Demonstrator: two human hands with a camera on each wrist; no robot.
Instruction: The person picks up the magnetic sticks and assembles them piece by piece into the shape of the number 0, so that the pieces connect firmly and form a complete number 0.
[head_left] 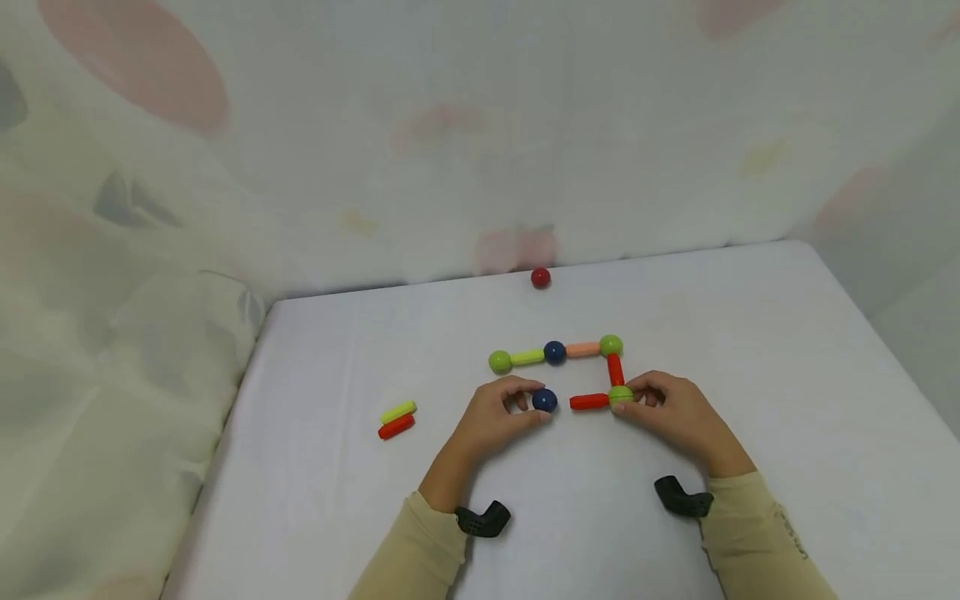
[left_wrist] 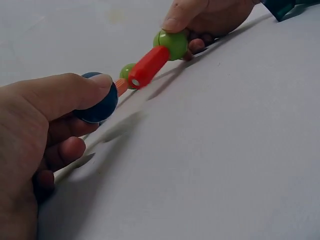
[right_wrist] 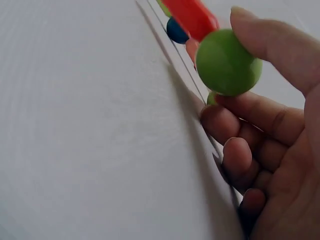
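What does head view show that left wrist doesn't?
Head only: the red ball at the far edge of the table, the loose yellow-green and red sticks, and the whole ball-and-stick chain. Left wrist only: the metal dot on the red stick's end. Both: left hand holding the blue ball, right hand pinching the green ball.

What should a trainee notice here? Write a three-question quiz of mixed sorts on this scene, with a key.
1. True or false: the left hand holds a blue ball.
2. Which ball does the right hand pinch? A red, B green, C blue.
3. Fill in: the loose red ball lies near the table's ___ edge.

Key: 1 true; 2 B, the green ball joined to a red stick; 3 far.
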